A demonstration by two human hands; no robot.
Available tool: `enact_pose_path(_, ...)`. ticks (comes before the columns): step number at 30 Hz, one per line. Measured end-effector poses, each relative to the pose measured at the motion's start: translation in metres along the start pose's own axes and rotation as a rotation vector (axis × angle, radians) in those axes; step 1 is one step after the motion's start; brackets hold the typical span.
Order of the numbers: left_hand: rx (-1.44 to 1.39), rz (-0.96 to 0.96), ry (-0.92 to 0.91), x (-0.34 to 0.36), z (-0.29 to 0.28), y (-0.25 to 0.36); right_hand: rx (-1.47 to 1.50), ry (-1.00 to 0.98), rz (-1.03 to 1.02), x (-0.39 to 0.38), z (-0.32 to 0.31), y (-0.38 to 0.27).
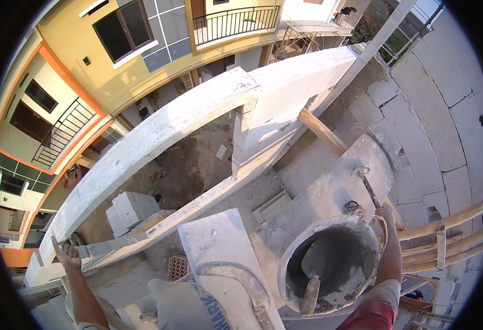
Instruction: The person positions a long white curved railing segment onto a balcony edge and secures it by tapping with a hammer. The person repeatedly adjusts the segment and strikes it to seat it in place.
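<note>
My right hand [385, 213] is closed round the handle end of a hammer [370, 190], whose head is over a dusty grey board. Just below that hand stands a round mortar bucket [291, 258], its inner wall coated in grey mortar. A trowel [310, 294] rests inside it, wooden handle toward me. Far to the left, my left hand [69, 257] is closed at the end of a curved white wall beam [126, 148]. Something thin sticks up from its fingers, too small to name. A pale block slab [214, 236] lies between my arms.
Below the beam, a wall opening drops to a dirt floor with stacked white blocks [134, 209]. Timber poles [445, 223] cross at the right, and a wooden prop [321, 131] slants behind the board. A yellow building [82, 82] and a distant person [345, 14] are across the gap.
</note>
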State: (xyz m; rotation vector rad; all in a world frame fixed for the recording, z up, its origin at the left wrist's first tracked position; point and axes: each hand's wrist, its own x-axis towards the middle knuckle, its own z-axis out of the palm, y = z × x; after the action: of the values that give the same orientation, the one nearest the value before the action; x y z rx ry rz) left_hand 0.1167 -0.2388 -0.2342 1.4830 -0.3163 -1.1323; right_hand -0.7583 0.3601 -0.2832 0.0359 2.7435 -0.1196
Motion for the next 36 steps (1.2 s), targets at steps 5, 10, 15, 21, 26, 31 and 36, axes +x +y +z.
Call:
enact_pose_path(5, 0.015, -0.003, -0.026, -0.005, 0.002, -0.002, -0.290, 0.176, -0.139, -0.054, -0.067, -0.059)
enact_pose_path(10, 0.006, -0.041, -0.059, -0.006, 0.000, -0.002, -0.237, 0.318, -0.242, -0.107, -0.137, -0.101)
enact_pose_path(15, 0.009, -0.053, -0.104, -0.008, -0.004, -0.001, 0.258, 0.248, -0.200, -0.181, -0.180, -0.148)
enact_pose_path(21, -0.021, -0.062, -0.159, -0.021, 0.006, 0.001, 0.995, 0.039, -0.492, -0.299, -0.126, -0.226)
enact_pose_path(26, 0.006, -0.081, -0.147, -0.010, 0.004, 0.003, 0.899, -0.095, -0.737, -0.339, -0.086, -0.297)
enact_pose_path(31, -0.145, -0.125, -0.276, 0.004, -0.003, -0.002, 1.051, -0.228, -0.613, -0.360, -0.047, -0.346)
enact_pose_path(36, -0.168, -0.148, -0.267, 0.006, -0.003, -0.005, 0.898, -0.271, -0.502, -0.345, -0.033, -0.360)
